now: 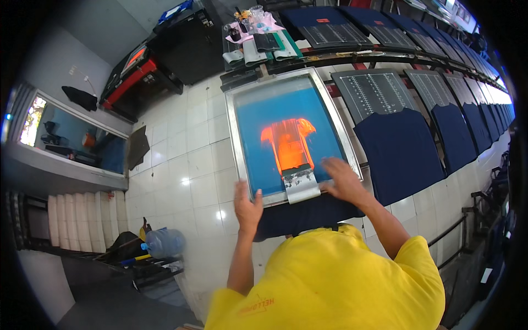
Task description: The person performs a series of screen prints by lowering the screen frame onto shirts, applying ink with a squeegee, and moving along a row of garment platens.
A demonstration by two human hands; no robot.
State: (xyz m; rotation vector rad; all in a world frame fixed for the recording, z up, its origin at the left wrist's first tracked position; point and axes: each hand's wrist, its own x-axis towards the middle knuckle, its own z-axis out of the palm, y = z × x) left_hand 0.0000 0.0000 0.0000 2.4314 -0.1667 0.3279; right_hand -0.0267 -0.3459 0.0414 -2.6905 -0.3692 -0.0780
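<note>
A silk-screen frame (235,148) with metal sides and blue mesh (253,113) lies in front of me. Bright orange ink (290,144) forms a T-shirt-like patch in the middle of the mesh. At the near end of the ink rests a squeegee (302,190) with a grey metal handle and dark smears. My left hand (247,208) is open at the frame's near left corner, holding nothing. On the right, my right hand (344,180) reaches over the frame's near right part, fingers apart, thumb close to the squeegee; whether they touch I cannot tell. Dark blue cloth (308,215) shows below the frame.
Right of the frame, dark boards (377,93) stand in rows, with navy shirts (404,151) on them. Beyond the frame, a cluttered stand (258,41) holds cups and more squeegees. A water jug (164,243) is at left, near tiled steps (77,223).
</note>
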